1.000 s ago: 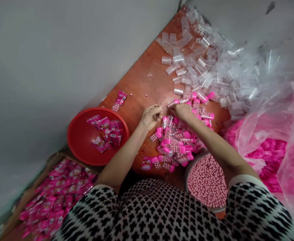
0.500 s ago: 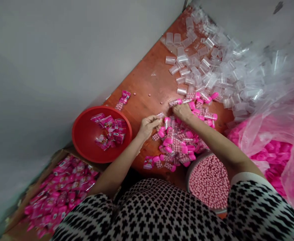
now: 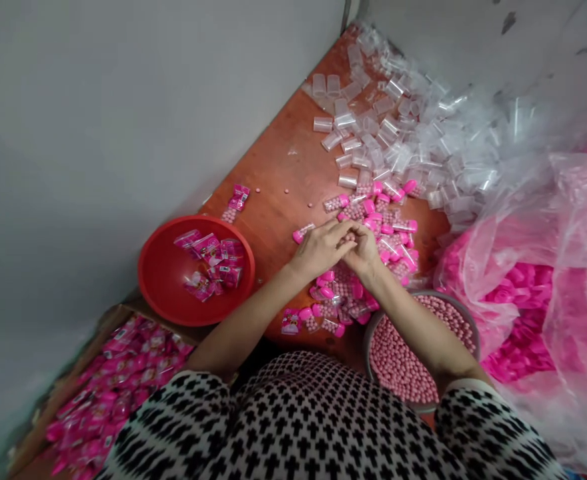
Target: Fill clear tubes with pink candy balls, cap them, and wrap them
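My left hand (image 3: 319, 250) and my right hand (image 3: 367, 255) meet above a heap of small clear tubes (image 3: 341, 287) filled with pink balls and closed with bright pink caps. A few pink balls (image 3: 349, 238) show in the curled fingers of my right hand; whether a tube encloses them I cannot tell. My left fingers are bent over the same spot, and what they grip is hidden. One capped tube (image 3: 303, 232) lies just beyond my left hand.
Empty clear tubes (image 3: 388, 133) are heaped at the back right. To the left stands a red bowl (image 3: 148, 267) with pink packets, above a box of pink packets (image 3: 118, 393). A tub of pink balls (image 3: 403, 360) and a bag of pink caps (image 3: 518, 293) are at right.
My right hand has come back from the far side of the heap to meet my left hand, which has moved right. A capped tube now lies near where my left hand was.
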Action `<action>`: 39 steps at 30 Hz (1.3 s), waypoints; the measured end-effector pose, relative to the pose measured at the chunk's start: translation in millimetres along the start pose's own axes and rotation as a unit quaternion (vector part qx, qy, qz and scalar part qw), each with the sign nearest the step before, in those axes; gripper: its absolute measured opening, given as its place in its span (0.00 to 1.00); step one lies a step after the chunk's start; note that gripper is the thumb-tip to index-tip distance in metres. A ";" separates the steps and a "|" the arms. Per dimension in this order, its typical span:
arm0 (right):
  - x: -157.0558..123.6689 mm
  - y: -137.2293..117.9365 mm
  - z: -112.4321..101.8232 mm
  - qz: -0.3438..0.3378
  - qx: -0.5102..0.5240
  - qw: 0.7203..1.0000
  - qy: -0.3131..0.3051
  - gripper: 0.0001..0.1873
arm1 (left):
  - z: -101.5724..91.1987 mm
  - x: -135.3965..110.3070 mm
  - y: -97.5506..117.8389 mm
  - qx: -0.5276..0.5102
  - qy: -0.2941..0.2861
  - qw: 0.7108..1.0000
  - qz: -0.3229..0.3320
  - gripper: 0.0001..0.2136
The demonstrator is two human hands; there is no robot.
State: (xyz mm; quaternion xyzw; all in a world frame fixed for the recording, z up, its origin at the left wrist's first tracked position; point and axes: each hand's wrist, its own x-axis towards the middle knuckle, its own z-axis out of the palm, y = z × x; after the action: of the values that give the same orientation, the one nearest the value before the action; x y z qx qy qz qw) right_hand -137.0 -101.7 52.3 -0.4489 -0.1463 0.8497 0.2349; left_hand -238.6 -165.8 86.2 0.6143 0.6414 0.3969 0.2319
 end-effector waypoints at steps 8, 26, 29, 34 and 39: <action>-1.4 -21.4 -22.9 -0.095 0.141 0.978 0.121 0.13 | 43.6 -6.6 -56.8 0.125 -0.078 0.965 -0.216 0.17; -8.0 -27.0 0.9 -0.216 -0.007 0.976 0.006 0.17 | 43.3 -19.6 -46.6 -0.068 -0.046 0.996 -0.031 0.11; -10.2 -23.5 1.4 -0.232 -0.036 0.972 0.020 0.19 | 42.1 -17.2 -40.9 -0.075 -0.041 0.996 -0.034 0.10; -10.0 -18.7 1.9 -0.270 -0.088 0.958 0.039 0.18 | 39.4 -17.3 -35.7 -0.096 -0.050 0.993 -0.054 0.09; -11.6 -16.0 8.8 -0.277 -0.138 0.950 0.046 0.18 | 36.3 -16.2 -33.8 -0.141 -0.039 0.984 -0.103 0.09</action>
State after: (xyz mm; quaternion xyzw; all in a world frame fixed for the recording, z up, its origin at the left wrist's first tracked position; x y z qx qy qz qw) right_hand -134.3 -94.7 72.6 -0.4572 -0.3701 0.7014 0.4026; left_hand -228.2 -171.1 35.4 0.5215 0.6292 0.4329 0.3805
